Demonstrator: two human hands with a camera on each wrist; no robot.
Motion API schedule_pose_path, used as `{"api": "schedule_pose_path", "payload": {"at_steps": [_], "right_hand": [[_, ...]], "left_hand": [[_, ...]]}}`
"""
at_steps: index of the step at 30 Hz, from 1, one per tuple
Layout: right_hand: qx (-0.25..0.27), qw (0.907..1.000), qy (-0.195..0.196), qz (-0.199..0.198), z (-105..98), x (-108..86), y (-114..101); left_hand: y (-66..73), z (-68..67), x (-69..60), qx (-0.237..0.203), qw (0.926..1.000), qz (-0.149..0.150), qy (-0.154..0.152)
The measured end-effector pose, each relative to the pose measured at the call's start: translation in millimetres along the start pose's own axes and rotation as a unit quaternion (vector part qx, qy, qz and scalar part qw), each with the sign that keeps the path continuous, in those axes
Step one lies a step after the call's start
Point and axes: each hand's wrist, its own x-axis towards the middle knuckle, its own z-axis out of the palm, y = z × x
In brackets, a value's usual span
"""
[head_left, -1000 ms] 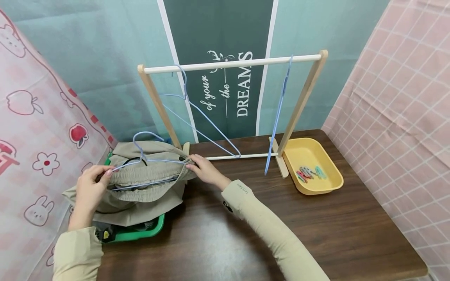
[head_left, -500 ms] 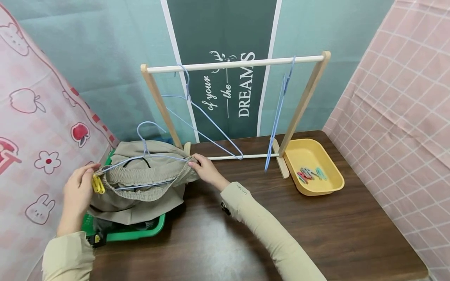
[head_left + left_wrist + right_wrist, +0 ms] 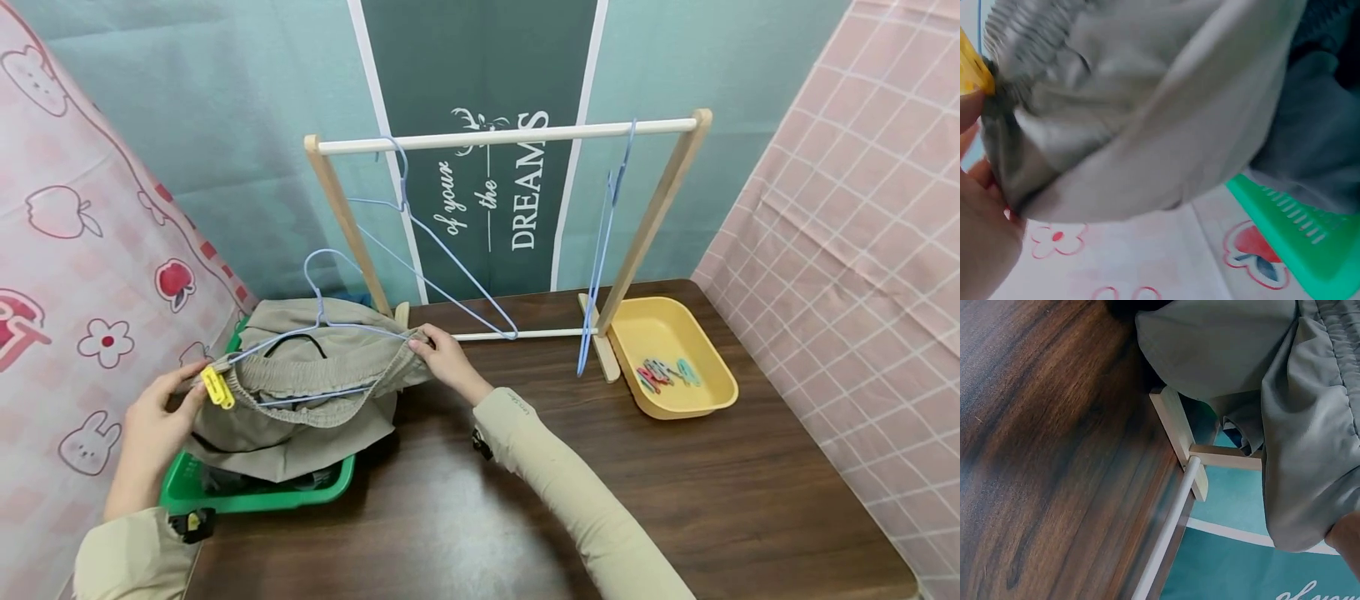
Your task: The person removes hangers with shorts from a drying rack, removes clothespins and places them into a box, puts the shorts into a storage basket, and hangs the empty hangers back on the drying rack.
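Note:
A pair of khaki-grey elastic-waist pants [image 3: 315, 392] is spread on a blue hanger [image 3: 326, 310], whose hook stands up above the waistband. A yellow clothespin [image 3: 217, 389] sits at the waistband's left corner. My left hand [image 3: 159, 425] pinches the cloth at that corner, the thumb close by the clothespin; in the left wrist view some fingers go behind the fabric. At the waistband's right end, my right hand [image 3: 448, 360] grips the cloth by the hanger's tip. The right wrist view has the pants' side [image 3: 1310, 444], with little of the hand showing.
Under the pants is a green basket [image 3: 300, 498] with dark cloth in it. A wooden rack [image 3: 652, 221] behind bears a blue hanger [image 3: 457, 267] at left and another blue hanger [image 3: 596, 283] at right. A yellow tray [image 3: 712, 392] at right holds several clothespins.
The yellow clothespin has come into view at the waistband's left corner. My left hand has shifted left, and the hanger's hook has risen a little. My right hand keeps its grip.

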Motion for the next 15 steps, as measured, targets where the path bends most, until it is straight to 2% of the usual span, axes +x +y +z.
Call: {"api": "schedule_pose_path", "payload": {"at_steps": [2,7,10,15], "right_hand": [[-0.002,1.0000,0.003,0.003,-0.7,0.7,0.9],[0.000,0.9999,-0.002,0.011,-0.9,1.7,2.3],[-0.002,0.9999,-0.002,0.011,0.1,1.5,2.3],[-0.003,0.9999,0.001,0.010,1.9,1.8,0.7]], "left_hand": [[-3.4,1.3,-1.5,0.010,0.9998,0.019,0.005],[-4.9,6.4,-5.5,0.055,0.9976,0.020,0.037],[-2.6,8.4,-6.1,0.068,0.9961,0.023,0.051],[0.3,7.0,-5.4,0.072,0.9955,-0.001,0.062]]}}
